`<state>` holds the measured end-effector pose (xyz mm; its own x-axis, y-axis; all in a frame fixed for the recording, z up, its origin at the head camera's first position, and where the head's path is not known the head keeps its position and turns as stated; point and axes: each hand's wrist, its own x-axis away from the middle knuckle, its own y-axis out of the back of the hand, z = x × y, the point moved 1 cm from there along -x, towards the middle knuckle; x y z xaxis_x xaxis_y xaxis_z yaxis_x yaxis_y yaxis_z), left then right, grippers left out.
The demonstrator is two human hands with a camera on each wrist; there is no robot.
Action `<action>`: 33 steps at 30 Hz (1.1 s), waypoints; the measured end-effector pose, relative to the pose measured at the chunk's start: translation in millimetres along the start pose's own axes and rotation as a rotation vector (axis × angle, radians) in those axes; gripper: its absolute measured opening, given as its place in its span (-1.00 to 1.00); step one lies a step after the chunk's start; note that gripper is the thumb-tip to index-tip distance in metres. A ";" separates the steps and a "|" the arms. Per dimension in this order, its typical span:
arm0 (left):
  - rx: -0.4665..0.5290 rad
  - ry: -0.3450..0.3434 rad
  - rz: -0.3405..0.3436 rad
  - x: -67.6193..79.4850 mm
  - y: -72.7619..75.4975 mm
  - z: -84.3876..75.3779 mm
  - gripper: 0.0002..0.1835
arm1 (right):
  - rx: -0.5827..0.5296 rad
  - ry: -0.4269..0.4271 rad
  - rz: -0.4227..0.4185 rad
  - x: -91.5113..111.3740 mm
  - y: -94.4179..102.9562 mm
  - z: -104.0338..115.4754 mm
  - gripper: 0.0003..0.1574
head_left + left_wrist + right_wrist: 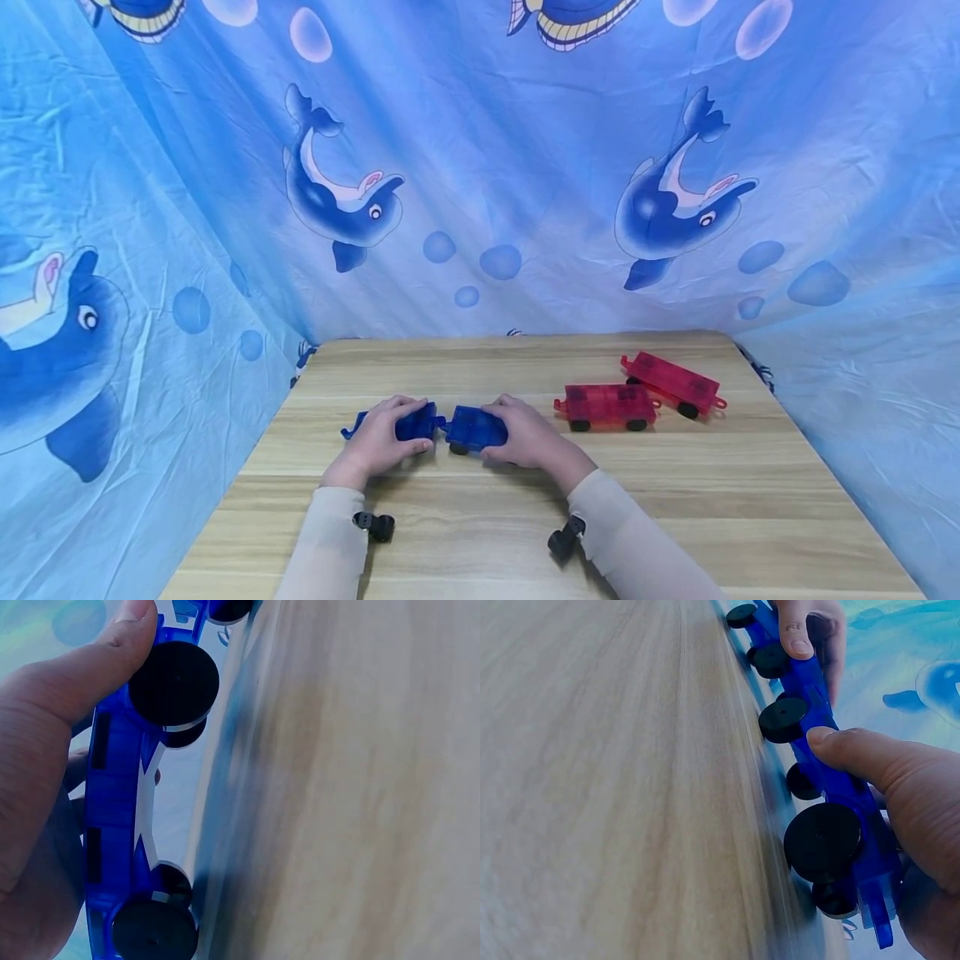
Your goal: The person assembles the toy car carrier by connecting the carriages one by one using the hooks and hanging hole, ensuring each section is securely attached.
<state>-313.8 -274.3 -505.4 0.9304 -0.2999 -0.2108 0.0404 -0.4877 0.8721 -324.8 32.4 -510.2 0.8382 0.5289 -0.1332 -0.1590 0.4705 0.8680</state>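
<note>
Two translucent blue toy train cars with black wheels are end to end on the wooden table in the head view. My left hand (377,439) grips the left blue car (415,423), thumb on the near side and fingers over the far side. The right blue car (474,428) is held by my right hand (529,435) in the same way. Their coupling ends meet between the hands; whether the hook sits in the ring cannot be made out. In the right wrist view, the right car's near side (845,787) shows the thumb pressed against it.
To the right on the wooden table (480,533) stands a red toy car (609,405). Behind it a second red car (672,381) sits at an angle, close to the first. A blue dolphin-print cloth (510,183) surrounds the table at the back and sides.
</note>
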 end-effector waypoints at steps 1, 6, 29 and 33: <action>0.001 -0.001 0.005 -0.1 -0.1 -0.4 -0.16 | -0.001 0.002 0.001 -0.1 -0.1 -0.1 0.00; -0.002 -0.012 0.020 0.0 0.9 -3.8 -0.15 | -0.001 0.012 0.005 0.0 -0.3 0.1 0.01; -0.028 0.001 0.050 0.1 5.4 -0.2 -0.15 | -0.026 0.005 0.001 1.4 2.3 1.7 0.02; -0.019 0.018 0.048 0.3 6.2 2.3 -0.15 | -0.009 -0.019 -0.013 2.6 5.1 -0.9 0.03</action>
<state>-314.1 -279.3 -501.1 0.9379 -0.3074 -0.1607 0.0026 -0.4571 0.8894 -323.9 36.9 -506.6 0.8500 0.5092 -0.1347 -0.1530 0.4834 0.8619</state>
